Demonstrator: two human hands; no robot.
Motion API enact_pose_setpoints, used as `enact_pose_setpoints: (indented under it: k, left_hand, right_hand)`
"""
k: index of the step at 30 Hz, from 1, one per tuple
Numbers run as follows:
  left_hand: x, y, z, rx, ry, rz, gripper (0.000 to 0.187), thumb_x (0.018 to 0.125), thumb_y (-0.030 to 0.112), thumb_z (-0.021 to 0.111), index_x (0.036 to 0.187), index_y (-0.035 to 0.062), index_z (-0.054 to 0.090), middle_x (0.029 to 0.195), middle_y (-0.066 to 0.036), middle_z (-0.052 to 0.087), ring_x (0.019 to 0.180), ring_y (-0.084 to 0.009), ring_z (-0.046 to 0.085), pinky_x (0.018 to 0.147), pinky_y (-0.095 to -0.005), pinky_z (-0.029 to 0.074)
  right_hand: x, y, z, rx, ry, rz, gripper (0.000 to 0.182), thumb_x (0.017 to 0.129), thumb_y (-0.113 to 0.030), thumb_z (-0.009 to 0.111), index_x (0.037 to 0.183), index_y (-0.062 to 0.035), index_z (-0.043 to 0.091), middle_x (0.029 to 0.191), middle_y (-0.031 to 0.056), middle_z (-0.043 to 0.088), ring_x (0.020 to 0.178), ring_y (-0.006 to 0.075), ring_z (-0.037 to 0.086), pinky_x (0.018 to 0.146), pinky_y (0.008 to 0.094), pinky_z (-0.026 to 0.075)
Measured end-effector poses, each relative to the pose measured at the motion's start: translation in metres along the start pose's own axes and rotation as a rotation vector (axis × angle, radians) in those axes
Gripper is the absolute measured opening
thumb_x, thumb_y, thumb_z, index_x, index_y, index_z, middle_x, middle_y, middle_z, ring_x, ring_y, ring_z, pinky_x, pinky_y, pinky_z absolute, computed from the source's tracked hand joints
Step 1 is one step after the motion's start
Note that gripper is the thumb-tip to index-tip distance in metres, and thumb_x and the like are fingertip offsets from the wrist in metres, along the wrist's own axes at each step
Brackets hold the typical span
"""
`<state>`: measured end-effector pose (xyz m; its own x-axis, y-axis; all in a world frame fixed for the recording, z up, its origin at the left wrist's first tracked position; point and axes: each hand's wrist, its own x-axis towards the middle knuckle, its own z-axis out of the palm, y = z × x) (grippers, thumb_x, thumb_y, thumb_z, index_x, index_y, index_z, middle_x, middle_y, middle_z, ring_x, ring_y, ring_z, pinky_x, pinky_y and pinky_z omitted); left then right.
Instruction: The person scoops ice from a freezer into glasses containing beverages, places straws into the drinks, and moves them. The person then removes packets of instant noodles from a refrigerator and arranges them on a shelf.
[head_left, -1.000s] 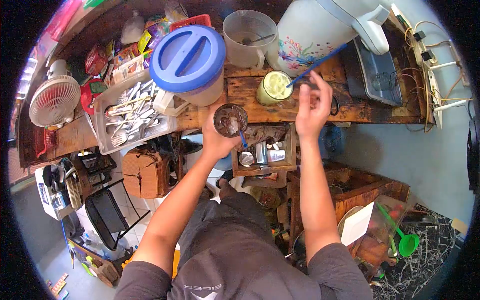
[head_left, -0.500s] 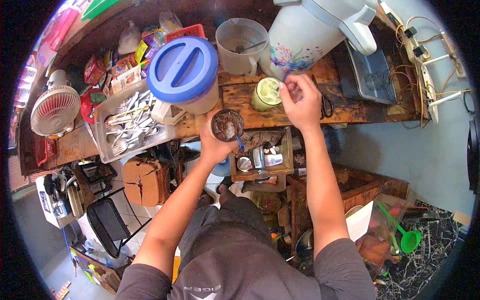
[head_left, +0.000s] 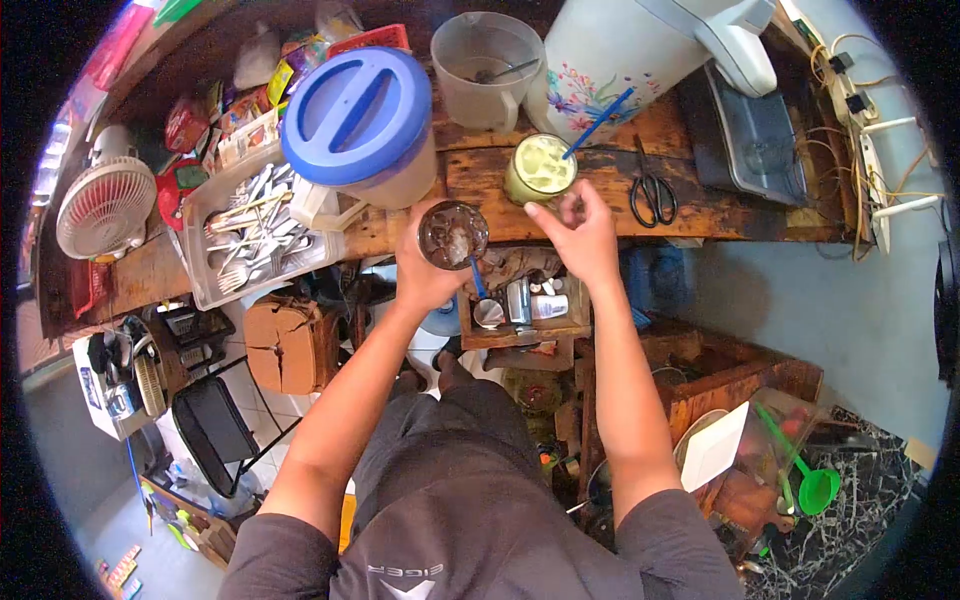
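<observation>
My left hand (head_left: 423, 278) is closed around a glass of dark iced drink (head_left: 453, 236), held near the table's front edge. A blue straw (head_left: 479, 278) leans out of that glass toward me. On the wooden table stands a glass of pale green iced drink (head_left: 541, 166), with another blue straw (head_left: 604, 118) slanting out to the right. The thumb and fingers of my right hand (head_left: 588, 238) are curled at the near side of this green glass, low down. Part of that grip is hidden behind the hand.
A blue-lidded pitcher (head_left: 362, 125) stands behind my left hand, beside a tray of cutlery (head_left: 262, 235). Farther back are a clear jug (head_left: 482, 70) and a large flowered flask (head_left: 610, 65). Black scissors (head_left: 653, 198) lie to the right. An open drawer (head_left: 530, 310) juts out below.
My right hand has come down from beside the green drink's rim to the near side of its glass. The straw in that drink now shows clearly. My left hand still holds the dark drink.
</observation>
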<state>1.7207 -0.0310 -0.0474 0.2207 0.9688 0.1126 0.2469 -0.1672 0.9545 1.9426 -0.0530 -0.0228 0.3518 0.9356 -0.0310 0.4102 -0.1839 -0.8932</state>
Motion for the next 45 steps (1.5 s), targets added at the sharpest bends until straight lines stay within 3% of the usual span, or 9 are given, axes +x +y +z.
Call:
enact_pose_setpoints:
  k: [4, 9, 12, 16, 19, 24, 26, 33, 45]
  left_hand:
    - [-0.006, -0.004, -0.004, -0.022, 0.012, 0.066, 0.074, 0.055, 0.008, 0.087, 0.121, 0.0032, 0.053, 0.108, -0.011, 0.065, 0.100, -0.0210, 0.064, 0.091, -0.0343, 0.050]
    - [-0.032, 0.001, -0.026, -0.070, 0.021, -0.011, 0.073, 0.054, 0.008, 0.087, 0.120, 0.0042, 0.055, 0.112, -0.010, 0.064, 0.103, -0.0205, 0.063, 0.094, -0.0338, 0.049]
    - [-0.056, 0.007, -0.052, -0.207, 0.055, -0.016, 0.070, 0.056, 0.011, 0.087, 0.118, 0.0048, 0.056, 0.115, -0.010, 0.063, 0.107, -0.0202, 0.062, 0.095, -0.0336, 0.047]
    - [-0.101, 0.000, -0.107, -0.126, 0.172, 0.150, 0.072, 0.057, 0.012, 0.089, 0.118, 0.0028, 0.053, 0.116, -0.011, 0.062, 0.108, -0.0199, 0.060, 0.097, -0.0339, 0.047]
    - [-0.145, 0.008, -0.156, -0.196, 0.293, 0.145, 0.071, 0.059, 0.013, 0.089, 0.120, 0.0032, 0.053, 0.118, -0.011, 0.061, 0.110, -0.0203, 0.060, 0.098, -0.0347, 0.046]
    - [-0.253, 0.021, -0.248, -0.265, 0.496, 0.059, 0.072, 0.062, 0.006, 0.087, 0.123, 0.0046, 0.050, 0.119, -0.010, 0.058, 0.111, -0.0194, 0.058, 0.097, -0.0353, 0.047]
    - [-0.304, 0.028, -0.291, -0.215, 0.554, 0.050, 0.071, 0.063, 0.006, 0.086, 0.124, 0.0054, 0.049, 0.119, -0.009, 0.058, 0.111, -0.0190, 0.057, 0.098, -0.0354, 0.047]
    - [-0.476, 0.059, -0.387, -0.095, 0.858, -0.077, 0.073, 0.061, 0.013, 0.088, 0.124, 0.0055, 0.052, 0.118, -0.007, 0.061, 0.103, -0.0168, 0.060, 0.093, -0.0331, 0.049]
    - [-0.634, 0.041, -0.424, 0.212, 1.390, -0.311, 0.072, 0.055, 0.013, 0.085, 0.118, 0.0043, 0.051, 0.104, -0.006, 0.061, 0.098, -0.0159, 0.060, 0.089, -0.0311, 0.049]
  right_hand:
    - [0.008, 0.005, 0.008, 0.006, 0.021, 0.042, 0.048, 0.075, -0.029, 0.086, 0.069, -0.0054, 0.045, 0.060, -0.0057, 0.034, 0.057, 0.0086, 0.031, 0.051, 0.0293, 0.027]
    - [-0.011, -0.006, 0.001, -0.042, -0.056, 0.083, 0.038, 0.074, -0.030, 0.086, 0.076, -0.0030, 0.059, 0.059, -0.0070, 0.032, 0.057, 0.0069, 0.029, 0.051, 0.0284, 0.026]
    - [-0.035, -0.029, 0.001, -0.138, -0.142, 0.058, 0.047, 0.070, -0.028, 0.088, 0.067, -0.0049, 0.048, 0.058, -0.0066, 0.031, 0.056, 0.0068, 0.030, 0.051, 0.0277, 0.027]
    - [-0.076, -0.076, 0.026, -0.109, -0.309, 0.053, 0.027, 0.071, -0.017, 0.086, 0.080, -0.0024, 0.065, 0.058, -0.0089, 0.032, 0.057, 0.0044, 0.032, 0.052, 0.0234, 0.029]
    - [-0.111, -0.088, 0.070, 0.116, -0.531, 0.055, 0.036, 0.074, -0.008, 0.082, 0.108, -0.0039, 0.073, 0.060, -0.0110, 0.038, 0.059, 0.0013, 0.034, 0.056, 0.0197, 0.032]
    - [-0.186, -0.151, 0.164, 0.363, -0.799, -0.052, 0.029, 0.075, -0.008, 0.082, 0.102, -0.0041, 0.073, 0.061, -0.0097, 0.040, 0.058, 0.0028, 0.035, 0.054, 0.0209, 0.030]
    - [-0.217, -0.165, 0.200, 0.095, -0.920, -0.277, 0.025, 0.076, -0.009, 0.081, 0.100, -0.0044, 0.073, 0.061, -0.0095, 0.042, 0.058, 0.0039, 0.034, 0.053, 0.0223, 0.029]
    - [-0.355, -0.252, 0.305, 0.152, -1.250, -0.323, 0.027, 0.076, -0.012, 0.084, 0.101, -0.0048, 0.073, 0.064, -0.0120, 0.038, 0.060, 0.0009, 0.033, 0.054, 0.0194, 0.028]
    - [-0.500, -0.312, 0.451, 0.100, -1.805, -0.227, 0.022, 0.076, -0.009, 0.084, 0.080, -0.0007, 0.064, 0.066, -0.0096, 0.029, 0.064, 0.0034, 0.031, 0.056, 0.0209, 0.030]
